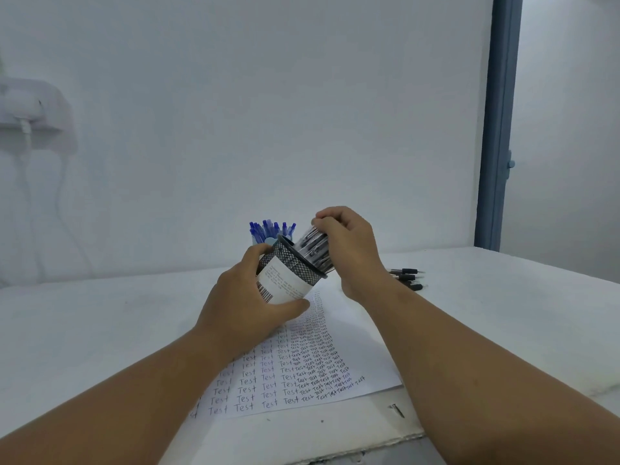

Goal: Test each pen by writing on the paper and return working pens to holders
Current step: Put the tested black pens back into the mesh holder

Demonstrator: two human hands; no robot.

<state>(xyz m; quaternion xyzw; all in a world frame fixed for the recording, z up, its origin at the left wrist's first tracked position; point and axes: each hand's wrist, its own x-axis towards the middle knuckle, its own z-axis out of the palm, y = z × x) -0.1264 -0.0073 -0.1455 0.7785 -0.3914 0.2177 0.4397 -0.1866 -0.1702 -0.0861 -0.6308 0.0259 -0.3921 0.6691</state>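
1. Black pens (313, 247): a bundle in the mesh holder (292, 267), tilted toward 2 o'clock, held above the paper (303, 370)
2. Left hand (250, 302): wrapped round the holder's labelled body
3. Right hand (349, 250): fingers curled over the pen tops, gripping them
4. Loose black pens (407, 278): on the table at 3 o'clock
5. Blue pens (270, 229): second holder at 12 o'clock
6. Risk, judged: tilt lets pens slide out, mixing with the loose ones
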